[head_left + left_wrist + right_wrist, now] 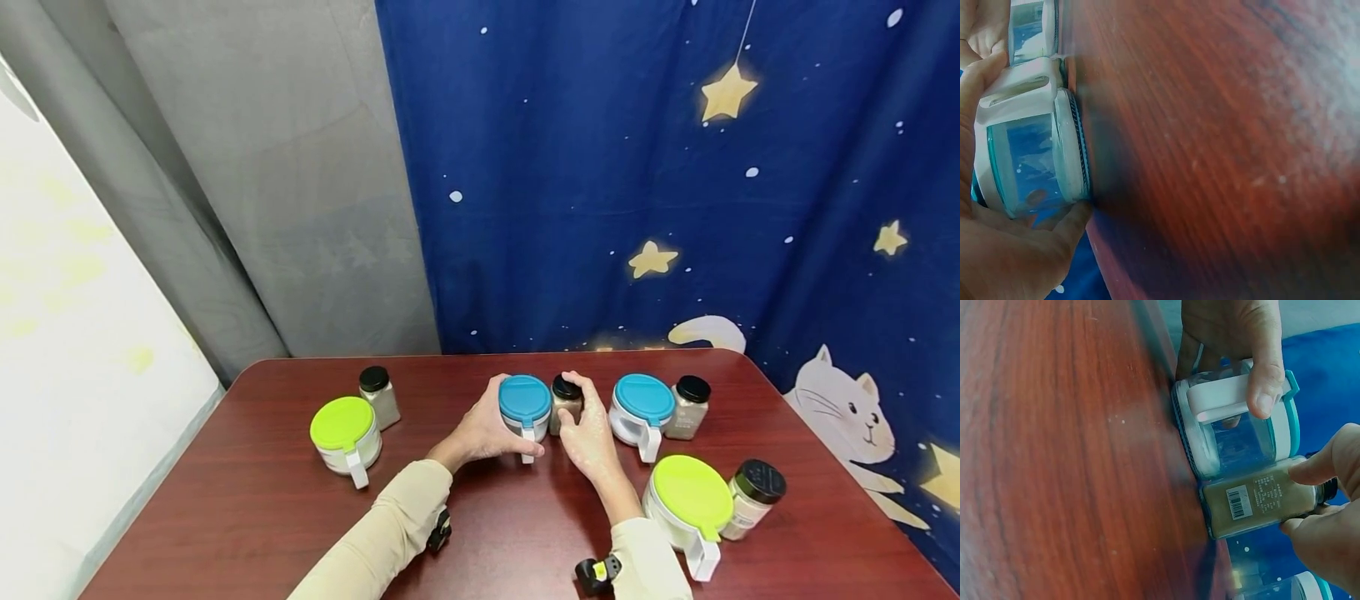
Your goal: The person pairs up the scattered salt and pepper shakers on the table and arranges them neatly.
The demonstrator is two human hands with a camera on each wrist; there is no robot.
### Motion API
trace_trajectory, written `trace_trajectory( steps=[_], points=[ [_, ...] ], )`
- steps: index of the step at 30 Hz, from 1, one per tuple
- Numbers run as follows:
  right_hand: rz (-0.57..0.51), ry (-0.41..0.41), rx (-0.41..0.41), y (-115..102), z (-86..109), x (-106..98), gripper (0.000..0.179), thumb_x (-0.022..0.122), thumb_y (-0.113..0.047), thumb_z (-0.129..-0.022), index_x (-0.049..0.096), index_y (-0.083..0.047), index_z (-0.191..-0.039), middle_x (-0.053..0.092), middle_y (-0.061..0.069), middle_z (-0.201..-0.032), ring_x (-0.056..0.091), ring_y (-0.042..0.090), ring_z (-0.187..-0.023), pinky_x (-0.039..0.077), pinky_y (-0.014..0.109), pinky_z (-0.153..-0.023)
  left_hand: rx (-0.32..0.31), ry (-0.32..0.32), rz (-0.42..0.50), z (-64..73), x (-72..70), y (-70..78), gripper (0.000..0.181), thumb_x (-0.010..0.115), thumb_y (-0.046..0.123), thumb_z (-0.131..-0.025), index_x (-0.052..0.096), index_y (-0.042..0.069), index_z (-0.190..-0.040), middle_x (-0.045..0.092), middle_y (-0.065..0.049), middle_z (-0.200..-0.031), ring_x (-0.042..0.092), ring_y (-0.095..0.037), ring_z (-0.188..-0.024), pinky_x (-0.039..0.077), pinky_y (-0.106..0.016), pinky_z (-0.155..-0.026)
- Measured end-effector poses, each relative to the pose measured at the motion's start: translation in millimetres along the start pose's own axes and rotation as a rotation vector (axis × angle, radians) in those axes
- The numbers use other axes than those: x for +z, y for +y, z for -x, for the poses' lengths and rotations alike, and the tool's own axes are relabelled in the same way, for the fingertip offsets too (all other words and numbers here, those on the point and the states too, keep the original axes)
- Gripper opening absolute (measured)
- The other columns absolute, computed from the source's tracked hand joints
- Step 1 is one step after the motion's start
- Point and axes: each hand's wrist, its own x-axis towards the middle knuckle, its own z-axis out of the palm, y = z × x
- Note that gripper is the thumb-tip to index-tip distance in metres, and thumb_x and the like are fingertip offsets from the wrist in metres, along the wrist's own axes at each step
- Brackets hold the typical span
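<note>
My left hand [483, 429] grips a clear seasoning jar with a blue lid [524, 398], its thumb lying across the white handle [1219, 399]. The jar stands upright near the table's back edge. Right beside it is a small square spice bottle [1260, 501] with a black cap and beige-brown contents. My right hand [591, 437] pinches this bottle near its cap, between thumb and fingers. In the right wrist view a barcode label faces the camera, and the bottle's side lies against the jar. Both bases sit at the tabletop.
On the reddish-brown table [495, 533], another blue-lidded jar [643, 398] and spice bottle [687, 408] stand to the right. Nearer stand a green-lidded jar [690, 500] and a black-capped bottle [752, 498]. Far left are a green-lidded jar [345, 435] and a bottle [379, 397].
</note>
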Motion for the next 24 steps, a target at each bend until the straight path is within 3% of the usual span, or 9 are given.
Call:
trace_trajectory(
  steps=[4,7,9,11,14,18,21,24],
  points=[
    [-0.018,0.024,0.002,-3,-1.1,-3,0.065,0.049,0.019,-0.074,0.045,-0.016,-0.128,0.042,0.004,-0.133,0.043,0.018,-0.112,0.04,0.032,-0.074,-0.005,-0.008,-0.037,1.3,-1.1,1.5,0.12,0.087,0.048,-0.045,0.017,0.026,-0.14,0.045,0.002,-0.124,0.046,-0.016,-0.109,0.039,-0.042,-0.088],
    [-0.028,0.078,-0.014,-9,-2.7,-5,0.063,0.047,0.017,-0.075,0.045,-0.017,-0.128,0.038,0.001,-0.137,0.038,0.017,-0.118,0.041,0.034,-0.074,0.001,-0.001,-0.075,4.4,-3.9,4.5,0.129,0.085,0.054,-0.042,0.007,0.033,-0.143,0.033,0.0,-0.137,0.04,-0.019,-0.117,0.037,-0.047,-0.089],
    [-0.068,0.114,-0.056,-18,-3.1,-7,0.057,0.047,0.017,-0.077,0.048,-0.014,-0.126,0.036,0.001,-0.139,0.032,0.017,-0.125,0.039,0.035,-0.087,0.015,0.009,-0.092,6.8,-6.8,7.3,0.131,0.084,0.057,-0.041,0.003,0.036,-0.143,0.024,0.001,-0.142,0.036,-0.019,-0.121,0.037,-0.048,-0.09],
    [-0.138,0.133,-0.109,-31,-2.8,-8,0.05,0.046,0.018,-0.078,0.051,-0.006,-0.122,0.04,0.006,-0.136,0.032,0.021,-0.126,0.03,0.039,-0.098,0.035,0.02,-0.102,10.3,-11.8,9.4,0.13,0.082,0.06,-0.041,0.005,0.035,-0.143,0.023,0.001,-0.142,0.035,-0.019,-0.122,0.036,-0.048,-0.091],
    [-0.188,0.121,-0.135,-41,-4.4,-8,0.046,0.047,0.016,-0.081,0.053,-0.005,-0.122,0.046,0.007,-0.131,0.045,0.023,-0.116,0.037,0.035,-0.093,0.058,0.027,-0.103,15.7,-18.5,11.8,0.125,0.081,0.061,-0.044,0.012,0.032,-0.143,0.028,0.001,-0.14,0.036,-0.015,-0.121,0.035,-0.046,-0.093],
    [-0.13,0.062,-0.069,-41,-9.1,-4,0.049,0.051,0.004,-0.086,0.052,-0.022,-0.127,0.047,-0.004,-0.131,0.046,0.014,-0.114,0.041,0.033,-0.087,0.085,0.032,-0.103,26.4,-22.4,13.7,0.116,0.081,0.056,-0.049,0.017,0.028,-0.142,0.034,0.001,-0.137,0.038,-0.015,-0.12,0.035,-0.045,-0.093],
    [-0.124,0.016,-0.039,-47,-7.9,-1,0.049,0.052,0.0,-0.086,0.053,-0.028,-0.126,0.046,-0.005,-0.131,0.04,0.012,-0.12,0.037,0.038,-0.092,0.117,0.056,-0.135,35.7,-24.5,15.3,0.115,0.082,0.053,-0.051,0.017,0.026,-0.143,0.03,0.002,-0.139,0.037,-0.018,-0.122,0.037,-0.047,-0.09],
    [-0.126,-0.016,-0.039,-49,-3.8,5,0.049,0.053,0.0,-0.085,0.053,-0.029,-0.124,0.047,-0.005,-0.13,0.044,0.009,-0.115,0.04,0.036,-0.087,0.132,0.081,-0.175,44.4,-29.3,16.6,0.116,0.081,0.053,-0.053,0.015,0.025,-0.143,0.025,0.003,-0.142,0.034,-0.02,-0.125,0.038,-0.048,-0.089]
  ],
)
